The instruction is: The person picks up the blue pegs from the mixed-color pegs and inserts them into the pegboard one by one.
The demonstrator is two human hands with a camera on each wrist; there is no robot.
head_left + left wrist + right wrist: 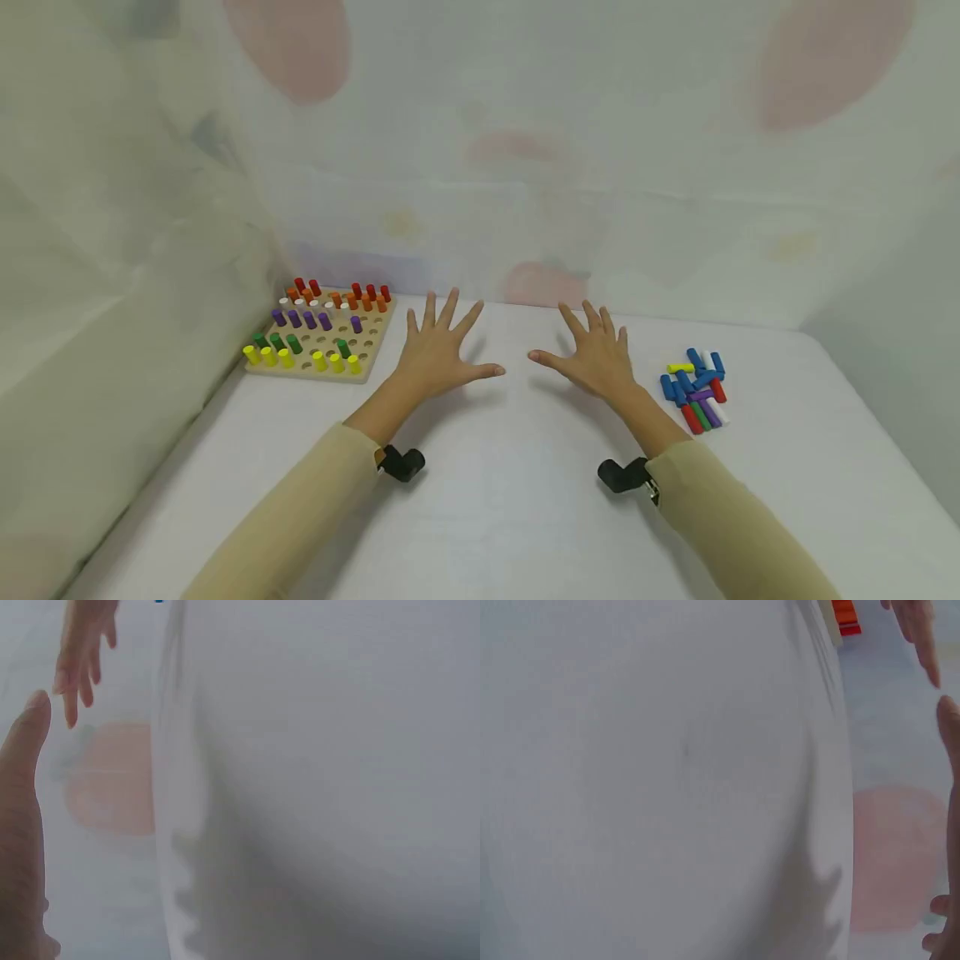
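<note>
While the left hand (pixel 433 357) is held just right of the peg board (pixel 300 375), its fingers are spread wide and nothing is gripped. Farther right of the board, the right hand (pixel 597 360) is spread wide too. Coloured pegs (pixel 325 322) are stuck in the board. Well to its right, loose pegs (pixel 702 381) are piled on the white table (pixel 495 517).

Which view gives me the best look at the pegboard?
The head view: it shows the whole pegboard, unobstructed, with its rows of colored pegs. The right wrist view catches only a cropped piece at the top, with some orange and red on it. The left wrist view doesn't show it.
</note>
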